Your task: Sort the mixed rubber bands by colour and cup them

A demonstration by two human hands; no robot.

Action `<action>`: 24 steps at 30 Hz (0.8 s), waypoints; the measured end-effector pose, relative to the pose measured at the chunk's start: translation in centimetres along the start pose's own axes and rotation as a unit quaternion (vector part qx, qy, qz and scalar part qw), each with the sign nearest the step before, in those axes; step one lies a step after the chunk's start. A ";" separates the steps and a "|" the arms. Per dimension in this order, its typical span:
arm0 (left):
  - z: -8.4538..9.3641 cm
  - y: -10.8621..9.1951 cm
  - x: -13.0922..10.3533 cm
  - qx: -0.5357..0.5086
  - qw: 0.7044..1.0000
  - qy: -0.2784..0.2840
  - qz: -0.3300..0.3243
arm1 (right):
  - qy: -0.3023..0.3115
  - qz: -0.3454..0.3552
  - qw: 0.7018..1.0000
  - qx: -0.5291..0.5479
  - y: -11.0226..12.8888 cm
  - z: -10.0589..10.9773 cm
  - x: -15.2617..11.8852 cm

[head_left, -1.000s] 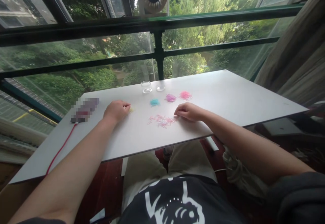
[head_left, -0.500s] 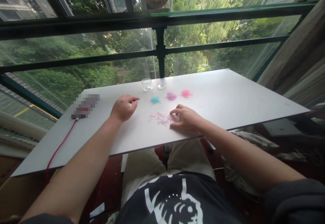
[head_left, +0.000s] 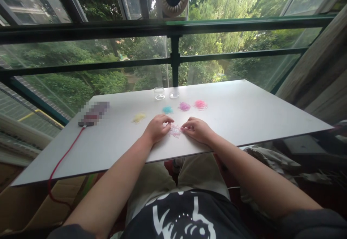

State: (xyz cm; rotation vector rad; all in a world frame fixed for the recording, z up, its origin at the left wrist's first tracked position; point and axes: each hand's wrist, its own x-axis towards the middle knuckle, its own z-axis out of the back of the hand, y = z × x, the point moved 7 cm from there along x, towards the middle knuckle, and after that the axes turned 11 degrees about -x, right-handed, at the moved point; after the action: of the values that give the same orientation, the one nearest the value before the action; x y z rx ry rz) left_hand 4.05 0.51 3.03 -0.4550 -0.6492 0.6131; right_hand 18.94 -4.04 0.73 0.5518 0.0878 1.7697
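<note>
On the white table, a loose pile of thin pink and pale strands (head_left: 175, 131) lies between my two hands. My left hand (head_left: 158, 127) rests at the pile's left edge, fingers curved, with a small gap between thumb and forefinger. From the right, my right hand (head_left: 197, 129) touches the pile with thumb and fingertips pinched together; anything between them is too small to make out. Farther back sit sorted heaps of similar strands: yellow (head_left: 139, 118), turquoise (head_left: 167, 109), purple (head_left: 184, 106) and pink (head_left: 200, 104).
Two clear round containers, a taller one (head_left: 159, 93) and a shallow one (head_left: 174, 95), stand near the table's (head_left: 257, 112) back edge. A blurred-out device (head_left: 94, 114) with a red cable (head_left: 65, 156) lies at left. Beyond the table runs a green railing (head_left: 217, 25).
My left hand has moved right to the mixed pile, uncovering the yellow heap. My right hand stays at the pile, its fingertips closer together. The view has tilted slightly.
</note>
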 end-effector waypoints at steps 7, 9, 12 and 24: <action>0.0 -0.7 -0.9 0.013 0.999 -0.022 -0.021 | -0.007 0.006 1.000 0.011 0.2 0.3 -0.4; -0.4 -1.5 -1.0 0.021 0.999 -0.019 -0.041 | -0.007 0.019 1.000 0.015 0.3 0.4 -0.5; -1.1 -2.3 -1.0 0.030 0.998 -0.002 -0.063 | -0.004 0.033 0.999 0.015 0.4 0.3 -0.6; -1.4 -1.7 -0.9 0.031 0.998 0.018 -0.054 | 0.000 0.092 0.995 -0.040 1.5 0.3 -1.0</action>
State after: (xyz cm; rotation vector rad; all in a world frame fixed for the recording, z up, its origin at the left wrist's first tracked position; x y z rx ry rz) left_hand 5.02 -1.59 2.63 -0.3686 -0.6155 0.5196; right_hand 17.90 -5.49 1.14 0.5160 -0.0353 1.9427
